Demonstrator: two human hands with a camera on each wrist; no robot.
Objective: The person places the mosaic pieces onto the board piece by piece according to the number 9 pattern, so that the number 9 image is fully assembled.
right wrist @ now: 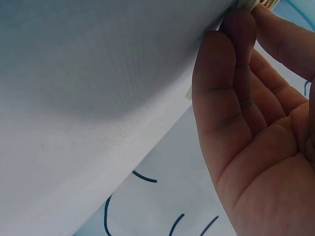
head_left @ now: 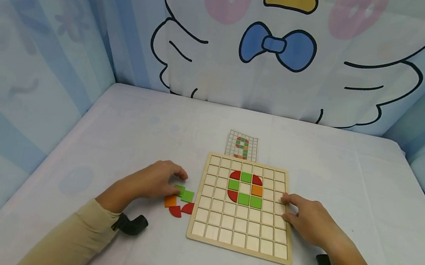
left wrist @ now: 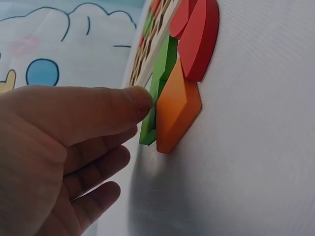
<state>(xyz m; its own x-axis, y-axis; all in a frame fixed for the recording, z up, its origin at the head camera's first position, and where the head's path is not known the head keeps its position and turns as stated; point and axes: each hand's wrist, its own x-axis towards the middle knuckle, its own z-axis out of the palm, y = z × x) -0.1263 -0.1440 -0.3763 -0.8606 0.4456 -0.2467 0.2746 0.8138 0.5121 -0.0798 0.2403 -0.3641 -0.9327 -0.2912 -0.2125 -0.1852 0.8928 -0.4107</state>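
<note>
A square wooden grid board (head_left: 240, 225) lies on the table, several red, green and orange tiles set in its upper cells. My right hand (head_left: 311, 221) grips the board's right edge; in the right wrist view its thumb and fingers meet at that edge. Left of the board is my left hand (head_left: 155, 181), over a small group of loose tiles. Its thumb tip is right at a green square tile (left wrist: 150, 118), with the other fingers apart from it. Beside that lie another green tile (head_left: 187, 196), an orange square tile (left wrist: 174, 110) and two red quarter-round tiles (head_left: 175, 211).
Behind the board lies a pattern card (head_left: 252, 146) with a printed grid of coloured shapes, its near edge against the board. A white cloth (head_left: 149, 120) covers the table. Printed curtains (head_left: 220, 71) hang at the back and both sides.
</note>
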